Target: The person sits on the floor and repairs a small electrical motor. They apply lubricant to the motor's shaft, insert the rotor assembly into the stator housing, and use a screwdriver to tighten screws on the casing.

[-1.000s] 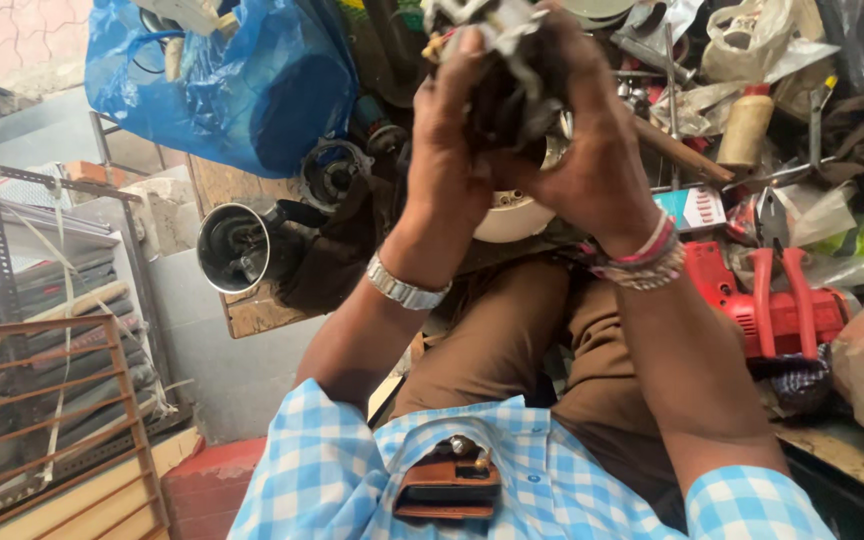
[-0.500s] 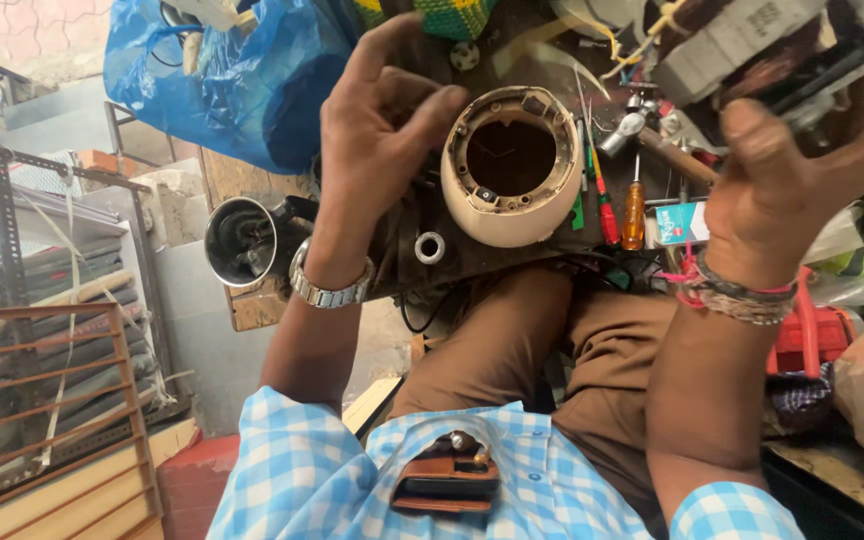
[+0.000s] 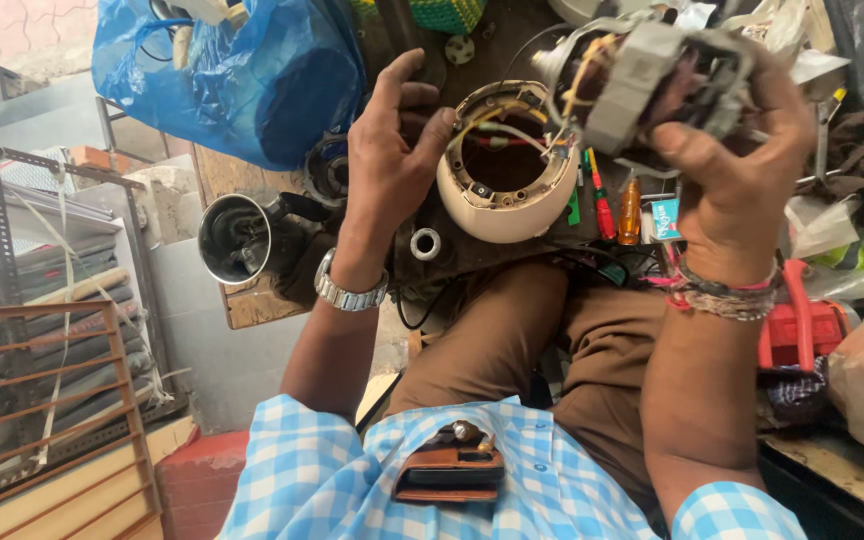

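My right hand [image 3: 727,170] grips a bare electric motor [image 3: 642,80], a grey metal block with copper windings and coloured wires, lifted above the bench. Wires run from it down into a cream round appliance housing [image 3: 507,165] that lies open-side up on the bench. My left hand [image 3: 397,150] rests against the left rim of that housing, fingers spread, steadying it. A metal watch is on my left wrist and thread bands are on my right.
A steel jar [image 3: 237,238] lies on its side at the bench's left. A blue plastic bag [image 3: 242,70] sits behind it. Screwdrivers [image 3: 612,205] lie right of the housing, a red tool [image 3: 802,330] and clutter further right. A metal rack [image 3: 42,330] stands left.
Both hands were together on the dark motor a second ago. They have since parted: the right has lifted the motor out and to the right, the left has dropped to the housing's rim.
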